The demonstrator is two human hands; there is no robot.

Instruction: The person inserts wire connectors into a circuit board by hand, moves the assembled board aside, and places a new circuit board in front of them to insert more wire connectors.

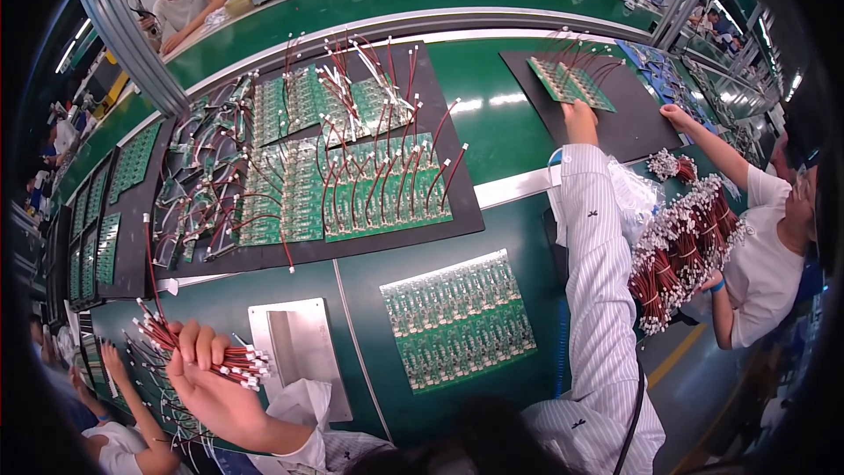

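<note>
My left hand (215, 387) is closed around a bundle of red-and-black wires (242, 362) with white connectors at their ends. One wire sticks up above the rest. At far right, my right hand (580, 123) grips the near edge of a green circuit board panel (571, 84) with several wires standing on it. That panel is over a black board (620, 127); whether it touches the board I cannot tell. Between my arms, a wireless green circuit board panel (457, 321) lies on the dark green table. A metal fixture (303, 343) is beside my left hand.
A large black board (387, 251) bears several wired panels and tangled cables. Bundled wires (690, 255) are piled right of my right arm, near a clear plastic bag (635, 193). A co-worker's hand (677, 119) meets the far-right board. Another co-worker (180, 4) sits beyond the conveyor.
</note>
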